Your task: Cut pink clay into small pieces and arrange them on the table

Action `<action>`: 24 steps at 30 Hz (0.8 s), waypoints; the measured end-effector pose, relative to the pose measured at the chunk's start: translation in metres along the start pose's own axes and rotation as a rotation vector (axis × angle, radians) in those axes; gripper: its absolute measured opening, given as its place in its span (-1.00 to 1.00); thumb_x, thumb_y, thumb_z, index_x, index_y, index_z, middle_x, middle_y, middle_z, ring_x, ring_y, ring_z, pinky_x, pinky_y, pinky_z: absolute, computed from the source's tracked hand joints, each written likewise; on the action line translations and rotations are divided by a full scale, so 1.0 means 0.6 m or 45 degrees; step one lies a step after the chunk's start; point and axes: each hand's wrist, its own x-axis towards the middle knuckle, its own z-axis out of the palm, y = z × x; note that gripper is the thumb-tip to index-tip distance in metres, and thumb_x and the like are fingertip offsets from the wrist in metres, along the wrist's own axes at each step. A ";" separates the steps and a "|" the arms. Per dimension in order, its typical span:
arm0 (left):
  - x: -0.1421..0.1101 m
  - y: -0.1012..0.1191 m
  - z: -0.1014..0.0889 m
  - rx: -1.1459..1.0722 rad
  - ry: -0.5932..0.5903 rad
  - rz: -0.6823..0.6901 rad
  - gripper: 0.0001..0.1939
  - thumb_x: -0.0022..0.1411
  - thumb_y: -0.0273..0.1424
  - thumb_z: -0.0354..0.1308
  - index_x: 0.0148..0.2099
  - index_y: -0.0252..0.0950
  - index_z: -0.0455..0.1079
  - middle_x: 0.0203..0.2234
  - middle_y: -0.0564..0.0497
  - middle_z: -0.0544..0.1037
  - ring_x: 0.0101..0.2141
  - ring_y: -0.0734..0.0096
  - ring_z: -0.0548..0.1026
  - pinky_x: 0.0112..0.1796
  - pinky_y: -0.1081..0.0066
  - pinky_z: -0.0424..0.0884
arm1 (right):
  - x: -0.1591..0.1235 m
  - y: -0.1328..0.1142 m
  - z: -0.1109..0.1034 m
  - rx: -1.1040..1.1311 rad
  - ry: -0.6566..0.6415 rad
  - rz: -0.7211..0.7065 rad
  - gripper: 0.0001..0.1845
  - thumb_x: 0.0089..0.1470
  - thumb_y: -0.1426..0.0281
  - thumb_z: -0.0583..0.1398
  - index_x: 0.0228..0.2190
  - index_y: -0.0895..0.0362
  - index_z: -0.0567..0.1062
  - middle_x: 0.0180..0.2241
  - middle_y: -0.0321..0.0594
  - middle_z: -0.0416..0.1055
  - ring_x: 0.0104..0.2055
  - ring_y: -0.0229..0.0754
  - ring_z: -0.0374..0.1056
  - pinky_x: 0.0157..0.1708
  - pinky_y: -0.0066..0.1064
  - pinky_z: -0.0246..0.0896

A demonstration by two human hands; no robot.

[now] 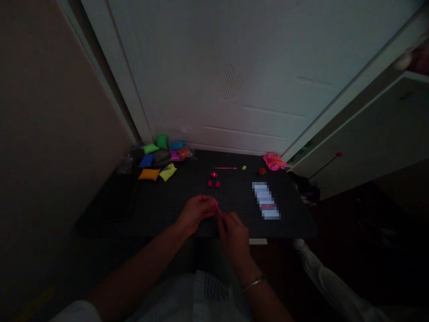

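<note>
My left hand [196, 213] is closed, pinching a small red lump of clay [214, 205] in its fingertips over the near edge of the dark table. My right hand [233, 232] grips a thin pink stick [216, 204], its tip at the red lump. Just beyond the hands lie two small red pieces, one on the left [209, 184] and one on the right [217, 184]. A little red flower shape [214, 175] with a pale centre sits behind them. Farther back rests another thin pink tool [225, 168]. The dim light hides fine detail.
Soft packets in several colours, among them an orange packet [149, 174] and a yellow packet [168, 171], lie at the back left. Toward the right are a tiny yellow piece [244, 168], a reddish lump [262, 171], a pink flower [275, 162] and a blurred-out bright rectangle [266, 200].
</note>
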 end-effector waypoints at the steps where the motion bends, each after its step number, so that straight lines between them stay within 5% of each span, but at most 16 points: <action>1: 0.000 0.000 0.000 0.002 0.012 -0.001 -0.85 -0.04 -0.48 0.23 -0.36 -0.39 0.35 -0.42 -0.09 0.53 -0.42 0.45 0.48 -0.28 0.37 0.41 | -0.001 0.001 0.001 0.020 0.015 0.005 -0.73 0.13 0.45 -0.03 -0.28 0.19 0.45 -0.49 -0.21 0.35 -0.49 -0.29 0.29 -0.49 -0.50 0.17; 24: 0.000 -0.009 0.003 -0.014 0.081 0.014 -0.87 -0.07 -0.51 0.24 -0.40 -0.39 0.36 -0.48 -0.08 0.53 -0.48 0.47 0.47 -0.34 0.39 0.42 | -0.006 0.002 0.012 0.069 0.020 -0.038 -0.71 0.13 0.46 -0.05 -0.25 0.20 0.44 -0.47 -0.18 0.36 -0.45 -0.26 0.30 -0.45 -0.47 0.20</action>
